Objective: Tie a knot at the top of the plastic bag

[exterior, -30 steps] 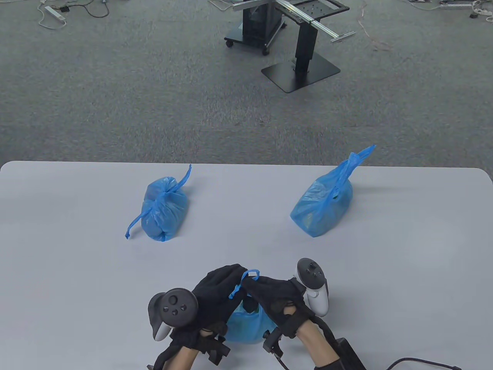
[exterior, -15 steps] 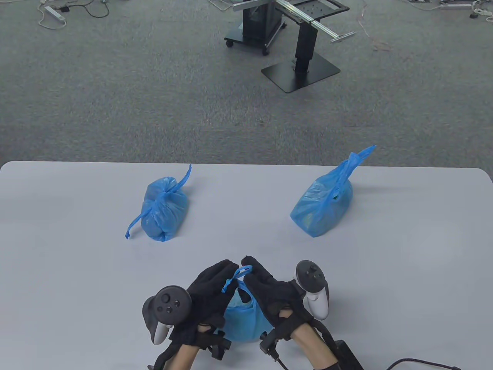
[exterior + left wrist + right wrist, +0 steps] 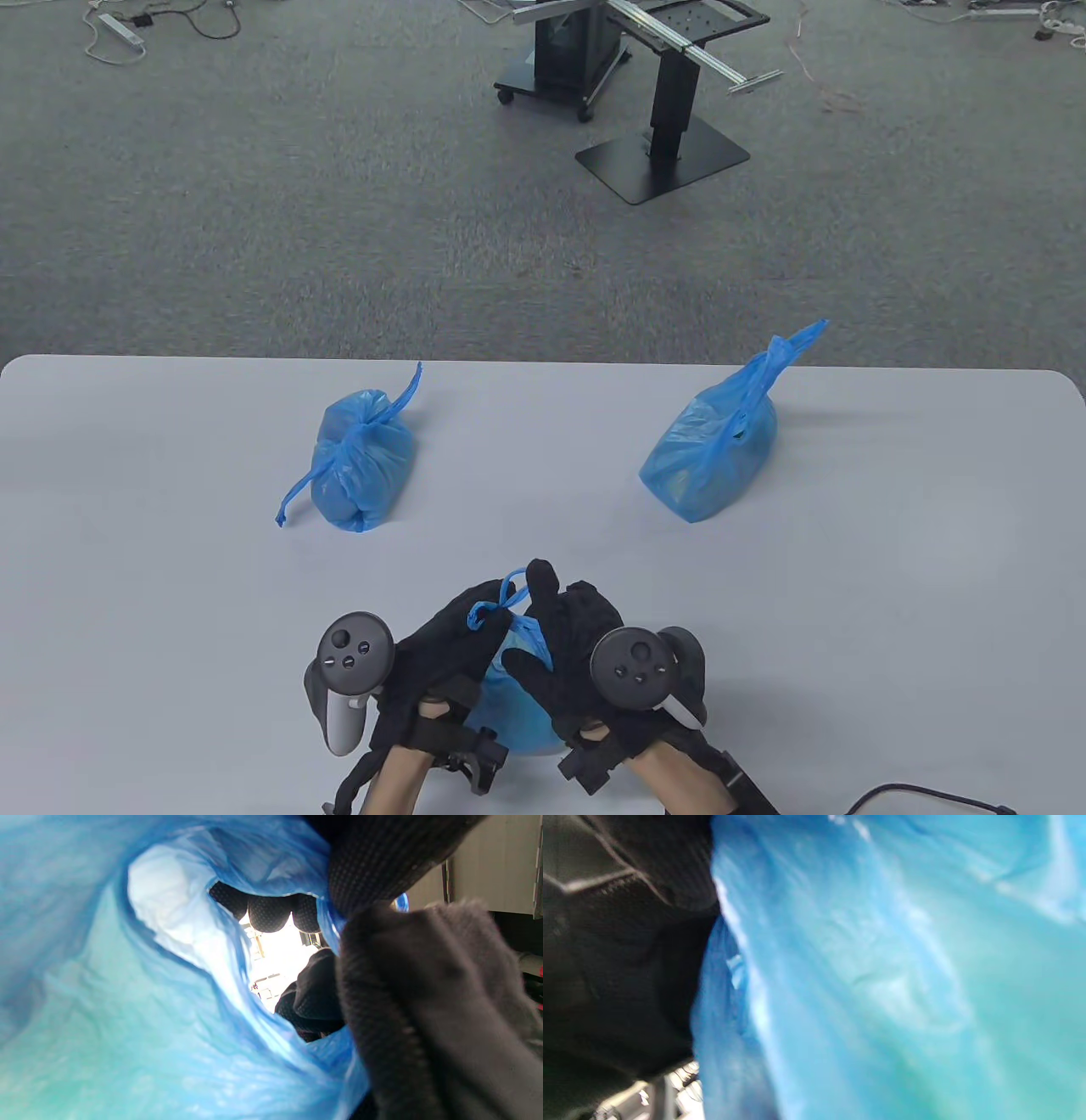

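A blue plastic bag sits at the table's front edge between my two hands. My left hand grips one handle strand of the bag at its top. My right hand holds the bag's top from the right, one finger pointing up beside the thin strand loop. The bag fills the left wrist view, with gloved fingertips showing through a gap in the plastic. It also fills the right wrist view, blurred, with my glove at the left.
Two more blue bags lie on the white table: a knotted one at the far left and one at the far right with its tied top pointing away. A black cable lies at the front right.
Both hands have shifted left and closer together over the bag. My right hand has rolled over so its tracker now faces up. The handle strand has moved left with my left hand.
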